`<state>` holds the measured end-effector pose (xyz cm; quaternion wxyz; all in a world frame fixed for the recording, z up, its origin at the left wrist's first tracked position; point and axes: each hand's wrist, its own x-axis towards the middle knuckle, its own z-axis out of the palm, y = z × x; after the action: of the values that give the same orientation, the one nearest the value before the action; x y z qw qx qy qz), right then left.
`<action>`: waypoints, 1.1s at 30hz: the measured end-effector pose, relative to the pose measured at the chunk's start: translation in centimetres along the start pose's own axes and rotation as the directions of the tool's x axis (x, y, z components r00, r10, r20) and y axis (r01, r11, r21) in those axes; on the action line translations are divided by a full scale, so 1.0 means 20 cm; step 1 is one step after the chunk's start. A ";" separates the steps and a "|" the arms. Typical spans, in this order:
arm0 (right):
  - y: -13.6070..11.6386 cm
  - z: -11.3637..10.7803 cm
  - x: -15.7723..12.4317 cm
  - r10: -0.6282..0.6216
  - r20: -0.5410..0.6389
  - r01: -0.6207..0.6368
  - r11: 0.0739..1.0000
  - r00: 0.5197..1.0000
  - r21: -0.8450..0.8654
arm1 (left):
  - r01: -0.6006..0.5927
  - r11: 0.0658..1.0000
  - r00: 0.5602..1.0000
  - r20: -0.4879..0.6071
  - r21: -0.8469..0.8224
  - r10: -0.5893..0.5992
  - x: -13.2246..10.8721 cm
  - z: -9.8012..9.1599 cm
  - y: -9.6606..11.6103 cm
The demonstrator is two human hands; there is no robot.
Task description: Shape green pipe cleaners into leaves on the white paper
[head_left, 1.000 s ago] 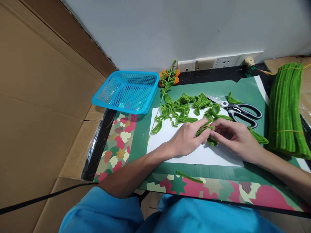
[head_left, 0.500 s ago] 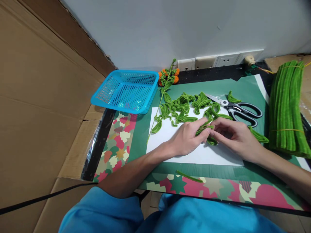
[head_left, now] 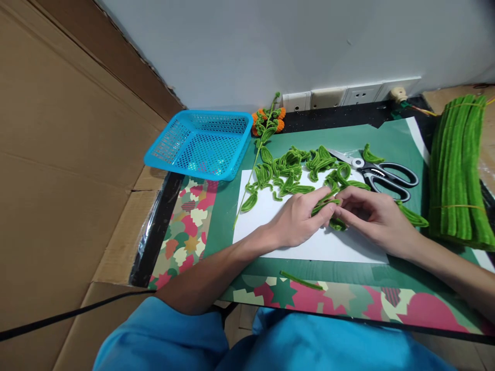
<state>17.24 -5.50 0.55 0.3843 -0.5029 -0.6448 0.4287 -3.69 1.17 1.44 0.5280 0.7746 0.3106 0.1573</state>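
Note:
Over the white paper (head_left: 301, 250), my left hand (head_left: 299, 219) pinches a looped green fuzzy piece (head_left: 324, 202) between thumb and fingers. My right hand (head_left: 371, 216) meets it from the right, its thumb and fingertips closed on the edge of the same piece. Behind both hands lies a loose pile of looped green leaves (head_left: 288, 167). Black-handled scissors (head_left: 386, 178) rest behind my right hand, blades pointing to the back left. A long green stem with leaves (head_left: 253, 178) and orange flowers (head_left: 279, 125) lies left of the pile.
At the back left sits a blue mesh basket (head_left: 207, 149). A thick bundle of green fuzzy stems (head_left: 456, 175) stands out at the right. One short green stem (head_left: 301, 281) lies near the table's front edge. Wall sockets (head_left: 359, 95) and cardboard (head_left: 58, 154) border the table.

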 end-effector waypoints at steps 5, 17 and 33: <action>0.00 0.00 0.00 0.001 -0.003 -0.001 1.000 1.000 -0.003 | -0.001 1.000 1.000 0.002 0.000 0.001 0.00 0.00 0.00; 0.00 0.00 0.01 -0.007 -0.005 0.007 1.000 1.000 -0.003 | -0.001 1.000 1.000 0.010 -0.008 0.001 0.00 0.00 0.00; -0.01 0.00 0.01 -0.016 -0.002 0.016 0.999 1.000 -0.038 | -0.002 1.000 1.000 0.014 -0.030 0.003 0.00 0.00 0.00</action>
<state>17.22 -5.32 0.73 0.3788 -0.5055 -0.6562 0.4128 -3.61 1.17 1.38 0.5414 0.7682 0.3035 0.1569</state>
